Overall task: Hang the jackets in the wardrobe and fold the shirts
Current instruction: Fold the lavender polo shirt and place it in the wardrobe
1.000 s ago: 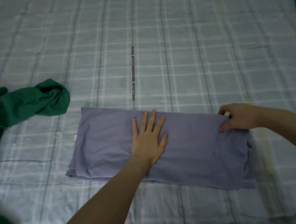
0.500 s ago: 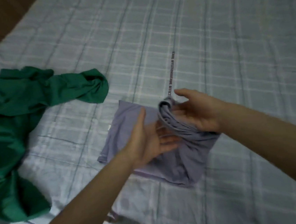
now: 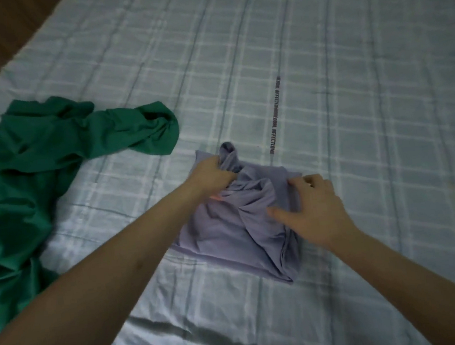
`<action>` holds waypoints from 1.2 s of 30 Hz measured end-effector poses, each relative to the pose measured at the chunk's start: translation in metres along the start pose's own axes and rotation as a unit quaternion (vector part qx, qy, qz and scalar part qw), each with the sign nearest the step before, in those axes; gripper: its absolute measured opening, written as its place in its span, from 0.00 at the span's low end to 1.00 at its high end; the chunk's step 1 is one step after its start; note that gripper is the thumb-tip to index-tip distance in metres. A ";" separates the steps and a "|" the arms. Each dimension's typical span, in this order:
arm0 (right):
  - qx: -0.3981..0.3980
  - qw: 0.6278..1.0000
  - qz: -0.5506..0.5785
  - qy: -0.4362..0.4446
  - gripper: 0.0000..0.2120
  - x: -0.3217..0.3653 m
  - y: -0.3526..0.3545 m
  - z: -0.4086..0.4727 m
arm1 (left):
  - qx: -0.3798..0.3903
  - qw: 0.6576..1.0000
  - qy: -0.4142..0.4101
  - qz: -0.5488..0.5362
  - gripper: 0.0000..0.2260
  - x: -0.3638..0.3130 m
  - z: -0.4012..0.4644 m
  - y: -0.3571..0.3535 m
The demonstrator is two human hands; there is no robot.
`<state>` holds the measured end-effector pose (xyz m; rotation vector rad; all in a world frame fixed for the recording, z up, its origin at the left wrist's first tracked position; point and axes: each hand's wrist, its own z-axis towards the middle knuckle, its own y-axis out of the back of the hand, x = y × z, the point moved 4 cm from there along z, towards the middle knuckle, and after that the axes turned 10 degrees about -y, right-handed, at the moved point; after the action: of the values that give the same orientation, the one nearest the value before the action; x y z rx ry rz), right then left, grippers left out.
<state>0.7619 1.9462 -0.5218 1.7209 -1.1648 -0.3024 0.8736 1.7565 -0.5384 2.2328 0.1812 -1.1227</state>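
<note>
Left hand (image 3: 212, 177) — shirt (image 3: 235, 227) edge

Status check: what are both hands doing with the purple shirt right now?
Left hand grips bunched purple shirt. Right hand presses its right side. Green shirt unfolded, apart at left.

On the checked bed sheet (image 3: 323, 78), the left hand (image 3: 210, 177) grips a bunched far corner of the lavender shirt (image 3: 227, 237). The right hand (image 3: 314, 211) rests on its right side. A crumpled green shirt (image 3: 38, 169) lies left.
</note>
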 end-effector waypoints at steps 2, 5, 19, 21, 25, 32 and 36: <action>-0.089 0.995 -0.017 0.042 0.41 0.011 -0.002 -0.015 | 0.059 0.997 0.016 -0.048 0.05 -0.004 0.003 0.003; -0.116 0.992 -0.004 0.054 0.31 0.026 -0.021 -0.021 | 0.101 0.987 0.058 -0.109 0.07 0.002 0.005 0.010; -0.044 0.945 -0.025 0.322 0.26 0.109 -0.100 -0.092 | 0.026 0.990 0.069 -0.123 0.09 0.027 0.025 0.029; -0.026 0.937 -0.031 0.347 0.24 0.107 -0.103 -0.098 | -0.016 0.997 0.037 -0.060 0.16 0.034 0.023 0.032; -0.038 0.963 0.097 0.248 0.17 0.077 -0.084 -0.079 | -0.170 0.936 -0.257 0.171 0.27 0.019 -0.013 0.035; -0.039 0.979 -0.015 0.202 0.15 0.030 -0.087 -0.057 | -0.082 0.891 -0.349 0.280 0.16 0.041 -0.075 0.038; 0.018 0.980 -0.038 0.196 0.14 0.015 -0.094 -0.047 | 0.053 0.936 -0.252 0.239 0.25 0.081 -0.073 0.031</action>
<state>0.8529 1.9651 -0.5730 1.7606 -0.8223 0.0167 0.9856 1.7625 -0.5534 1.8458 -0.6140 -1.3891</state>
